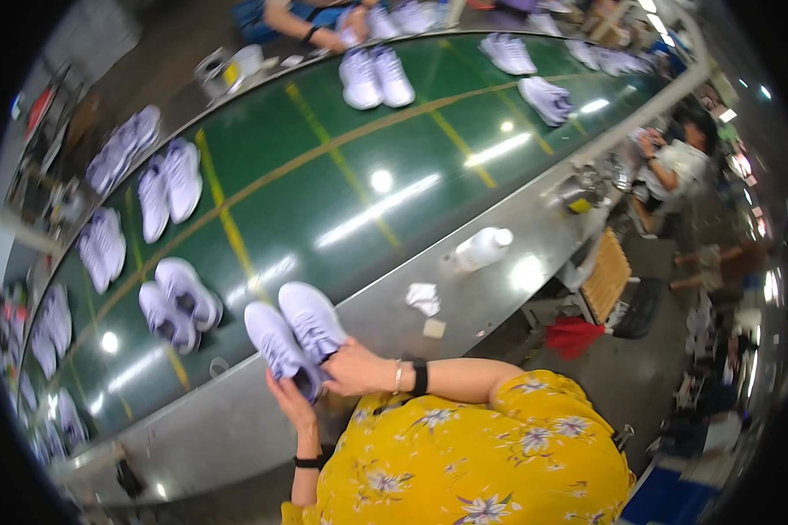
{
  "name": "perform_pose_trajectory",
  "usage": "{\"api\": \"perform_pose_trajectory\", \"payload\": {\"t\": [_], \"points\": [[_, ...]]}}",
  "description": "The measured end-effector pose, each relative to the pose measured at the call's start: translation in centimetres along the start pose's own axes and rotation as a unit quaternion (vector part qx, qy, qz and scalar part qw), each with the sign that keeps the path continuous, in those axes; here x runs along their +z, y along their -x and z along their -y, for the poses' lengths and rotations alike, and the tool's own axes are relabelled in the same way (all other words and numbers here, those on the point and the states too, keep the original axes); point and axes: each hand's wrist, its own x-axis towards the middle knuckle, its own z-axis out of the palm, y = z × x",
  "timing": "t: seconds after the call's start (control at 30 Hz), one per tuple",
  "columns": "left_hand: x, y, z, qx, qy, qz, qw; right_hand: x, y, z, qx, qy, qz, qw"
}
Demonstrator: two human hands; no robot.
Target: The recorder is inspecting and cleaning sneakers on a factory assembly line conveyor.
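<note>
Two lavender sneakers are side by side at the metal edge of the green belt, toes pointing away from me. My left hand (293, 402) is closed around the heel end of the left sneaker (272, 336). Closed on the collar of the right sneaker (309, 316) is my right hand (357, 368), its fingertips partly hidden at the shoe's opening. Just left of them on the belt sits another pair of lavender sneakers (180, 304).
The green conveyor belt (263, 188) carries several more sneaker pairs. On its metal ledge (376, 328) lie a white bottle (484, 248), a crumpled white cloth (424, 299) and a small pale block (433, 328). Across the belt, another person's hand (330, 39) handles shoes; a person (671, 166) sits at right.
</note>
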Motion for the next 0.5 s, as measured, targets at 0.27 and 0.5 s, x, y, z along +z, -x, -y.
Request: {"api": "perform_pose_trajectory", "payload": {"t": [0.27,0.5], "points": [[-1.1,-0.3,-0.2,-0.039,0.035,0.039,0.998,-1.4,2.8,-3.8,0.077,-0.219,-0.155,0.96],[0.0,-1.6,1.8,0.007,0.005,-0.013,1.0,2.3,1.3,-6.4,0.145,-0.252,-0.146,0.946]]}}
